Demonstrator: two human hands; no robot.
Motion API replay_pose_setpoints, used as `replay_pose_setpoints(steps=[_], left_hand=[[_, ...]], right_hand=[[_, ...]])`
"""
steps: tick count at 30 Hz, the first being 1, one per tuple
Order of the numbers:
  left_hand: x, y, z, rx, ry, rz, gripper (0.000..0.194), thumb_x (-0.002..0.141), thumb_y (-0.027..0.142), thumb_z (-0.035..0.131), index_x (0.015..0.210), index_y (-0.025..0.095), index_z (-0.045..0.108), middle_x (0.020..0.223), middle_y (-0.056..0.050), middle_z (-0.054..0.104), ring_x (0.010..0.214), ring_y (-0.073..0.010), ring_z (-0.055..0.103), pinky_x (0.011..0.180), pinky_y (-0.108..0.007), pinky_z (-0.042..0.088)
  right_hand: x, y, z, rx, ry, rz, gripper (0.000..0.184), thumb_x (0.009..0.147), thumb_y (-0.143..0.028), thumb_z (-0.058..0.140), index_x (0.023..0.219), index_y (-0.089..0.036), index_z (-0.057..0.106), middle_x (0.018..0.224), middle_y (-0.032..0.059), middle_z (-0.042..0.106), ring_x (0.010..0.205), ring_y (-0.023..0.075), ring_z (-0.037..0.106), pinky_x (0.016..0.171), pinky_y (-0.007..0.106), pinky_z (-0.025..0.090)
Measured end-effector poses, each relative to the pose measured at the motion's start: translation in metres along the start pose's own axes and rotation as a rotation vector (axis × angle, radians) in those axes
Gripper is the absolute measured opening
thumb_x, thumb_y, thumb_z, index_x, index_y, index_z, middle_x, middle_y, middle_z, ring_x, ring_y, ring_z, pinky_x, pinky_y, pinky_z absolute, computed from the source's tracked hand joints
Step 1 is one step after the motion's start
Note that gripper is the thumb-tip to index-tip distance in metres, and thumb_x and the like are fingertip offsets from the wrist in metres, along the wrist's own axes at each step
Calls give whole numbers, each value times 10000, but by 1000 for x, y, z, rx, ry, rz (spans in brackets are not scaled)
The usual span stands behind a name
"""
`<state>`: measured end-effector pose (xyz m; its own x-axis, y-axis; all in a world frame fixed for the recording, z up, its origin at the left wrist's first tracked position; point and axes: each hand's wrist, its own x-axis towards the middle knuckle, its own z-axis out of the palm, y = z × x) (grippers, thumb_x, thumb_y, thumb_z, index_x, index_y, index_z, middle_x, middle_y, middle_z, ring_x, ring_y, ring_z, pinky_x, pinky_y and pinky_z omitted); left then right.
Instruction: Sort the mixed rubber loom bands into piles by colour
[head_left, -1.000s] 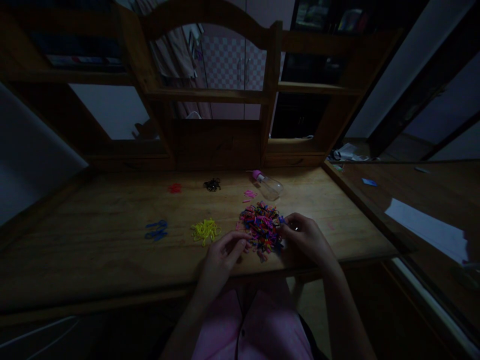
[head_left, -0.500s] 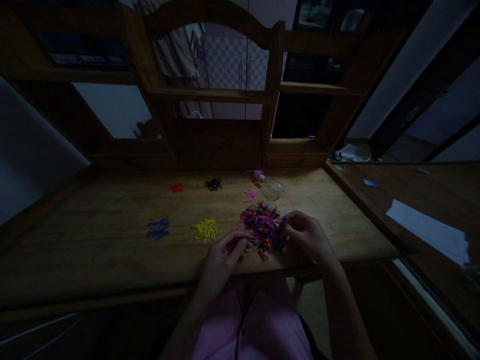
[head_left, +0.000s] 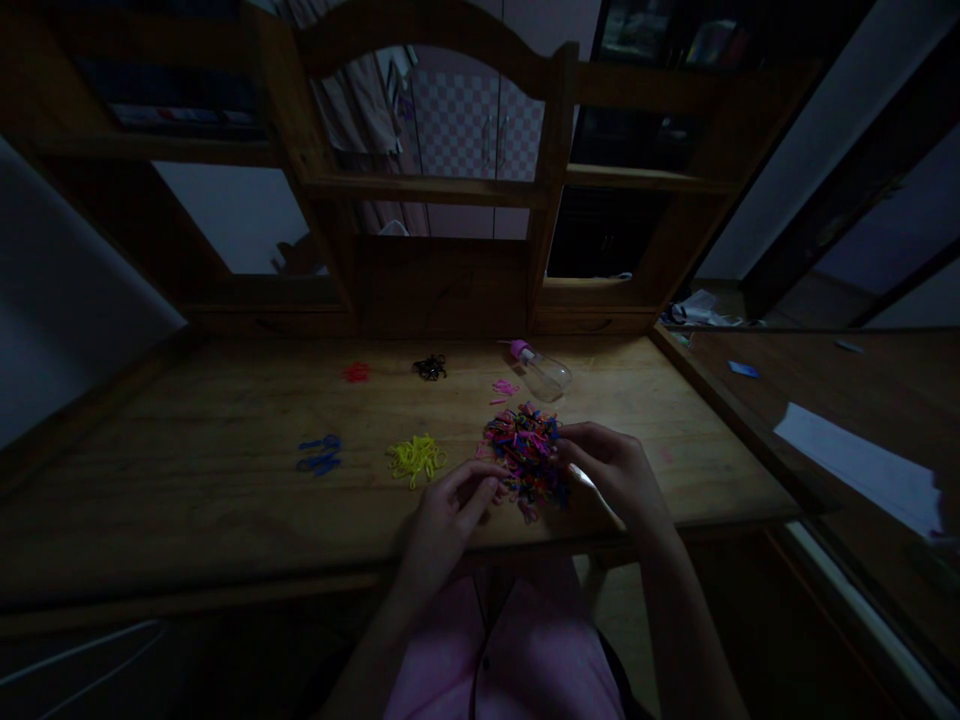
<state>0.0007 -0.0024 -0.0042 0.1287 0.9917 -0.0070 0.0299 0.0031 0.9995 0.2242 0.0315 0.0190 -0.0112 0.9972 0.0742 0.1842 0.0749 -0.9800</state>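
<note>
A mixed heap of small, brightly coloured elastic hair bands (head_left: 525, 445) lies on the wooden desk in front of me. At its left edge is my left hand (head_left: 456, 505), thumb and forefinger drawn together by some pink bands; what they pinch is too small to make out. My right hand (head_left: 606, 465) reaches into the heap's right side with bent fingers, their tips partly hidden among the bands. Left of the heap are a yellow pile of bands (head_left: 417, 458) and a few blue bands (head_left: 319, 455). Behind lie red bands (head_left: 356, 372), black bands (head_left: 430, 368) and pink bands (head_left: 504, 388).
A clear bottle with a pink cap (head_left: 546, 378) lies on its side behind the heap. The desk's wooden shelf unit (head_left: 442, 285) rises at the back. To the right, white paper (head_left: 859, 465) and a blue card (head_left: 742, 369) rest on another brown surface.
My right hand has shifted slightly left, further into the heap; the blue bands by its fingertips no longer show there. A bright patch now shows under it. My left hand stays nearly still.
</note>
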Motion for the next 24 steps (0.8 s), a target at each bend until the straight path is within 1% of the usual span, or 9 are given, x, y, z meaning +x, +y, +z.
replay_pose_setpoints(steps=[6, 10, 14, 20, 22, 24], left_hand=[[0, 1, 0, 3, 2, 4, 233, 889, 378, 597, 973, 186, 700, 864, -42, 698, 788, -162, 640, 648, -221, 485], [0, 1, 1, -6, -5, -5, 232, 895, 378, 592, 978, 186, 693, 880, -45, 694, 809, -164, 641, 642, -215, 485], [0, 2, 1, -12, -8, -7, 224, 899, 374, 593, 982, 191, 693, 877, -41, 690, 794, -153, 633, 641, -209, 480], [0, 3, 1, 13, -20, 5, 227, 904, 372, 582, 981, 188, 690, 877, -43, 682, 792, -156, 620, 649, -217, 475], [0, 3, 1, 21, -23, 10, 230, 906, 376, 579, 983, 190, 690, 875, -41, 679, 793, -158, 621, 657, -220, 475], [1, 3, 2, 33, -19, 13, 227, 904, 371, 579, 982, 190, 691, 876, -41, 678, 798, -161, 624, 661, -222, 475]], right_hand=[[0, 2, -1, 45, 7, 8, 272, 792, -401, 735, 947, -178, 732, 842, 57, 749, 754, 201, 708, 716, 308, 561], [2, 6, -1, 71, 6, 18, 266, 791, -404, 735, 931, -178, 725, 864, 60, 738, 775, 202, 695, 704, 302, 558], [4, 6, -2, 59, 9, 5, 256, 795, -406, 724, 921, -184, 710, 868, 51, 713, 769, 185, 665, 660, 278, 544], [6, 7, 0, 47, 33, -30, 240, 777, -404, 728, 859, -185, 674, 1007, 68, 682, 878, 195, 642, 663, 259, 539], [4, 6, 1, 58, 44, -13, 256, 778, -414, 727, 871, -182, 670, 976, 72, 692, 844, 195, 651, 653, 267, 541], [3, 4, 1, 57, 51, -7, 264, 783, -412, 724, 880, -172, 675, 876, 68, 706, 778, 191, 661, 657, 282, 544]])
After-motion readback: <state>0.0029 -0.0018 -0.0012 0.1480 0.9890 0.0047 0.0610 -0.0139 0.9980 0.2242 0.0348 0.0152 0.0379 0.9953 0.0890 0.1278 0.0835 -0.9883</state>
